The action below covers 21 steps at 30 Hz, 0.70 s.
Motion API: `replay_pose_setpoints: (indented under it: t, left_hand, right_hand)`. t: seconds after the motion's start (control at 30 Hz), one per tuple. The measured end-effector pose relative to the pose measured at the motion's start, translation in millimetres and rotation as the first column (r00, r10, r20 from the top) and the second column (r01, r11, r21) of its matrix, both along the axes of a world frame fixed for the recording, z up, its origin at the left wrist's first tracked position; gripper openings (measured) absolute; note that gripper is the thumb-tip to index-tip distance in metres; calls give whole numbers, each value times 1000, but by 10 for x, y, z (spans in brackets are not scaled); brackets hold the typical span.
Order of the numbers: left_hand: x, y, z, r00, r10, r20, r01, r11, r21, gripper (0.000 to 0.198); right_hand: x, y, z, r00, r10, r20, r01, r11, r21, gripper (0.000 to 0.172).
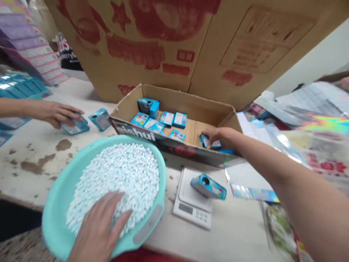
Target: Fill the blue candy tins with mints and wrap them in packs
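Note:
My right hand (214, 136) reaches into a shallow cardboard box and is closed on a small blue box (216, 144) at its right end. My left hand (99, 227) is at the near side of a turquoise basin (51, 203), over small white pellets (122, 171). Its fingers are curled round something greyish and see-through, mostly hidden by the hand. An open-topped blue box (209, 186) lies tilted on a white digital scale (191, 211). More blue boxes (167, 118) stand and lie in the cardboard box (163, 140).
At the left, another person's hand (58, 112) touches a blue box (75, 124), with one more (100, 119) beside it. A large carton (191, 43) rises at the back. Plastic packaging (321, 145) is piled at the right, stacked pink and purple boxes (29, 43) at the far left.

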State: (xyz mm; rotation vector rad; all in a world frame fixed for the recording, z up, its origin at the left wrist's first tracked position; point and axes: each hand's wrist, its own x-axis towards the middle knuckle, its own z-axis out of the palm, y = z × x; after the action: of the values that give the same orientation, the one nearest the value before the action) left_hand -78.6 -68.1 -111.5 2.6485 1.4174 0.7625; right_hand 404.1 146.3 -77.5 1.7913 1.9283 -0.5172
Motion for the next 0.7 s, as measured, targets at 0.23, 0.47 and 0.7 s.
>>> replay_pose_setpoints:
  t: [0.23, 0.47, 0.7]
  left_hand:
    - [189, -36, 180, 992, 107, -71, -118, 978, -169, 46]
    - [164, -8, 162, 995, 77, -58, -87, 974, -211, 41]
    - [187, 12, 225, 998, 60, 3, -57, 961, -272, 36]
  right_hand:
    - [-33, -406, 311, 991, -134, -28, 137, 979, 149, 56]
    - [-260, -1481, 967, 684, 65, -727, 683, 292, 669, 38]
    - [-635, -3346, 144, 522, -156, -839, 813, -207, 545, 62]
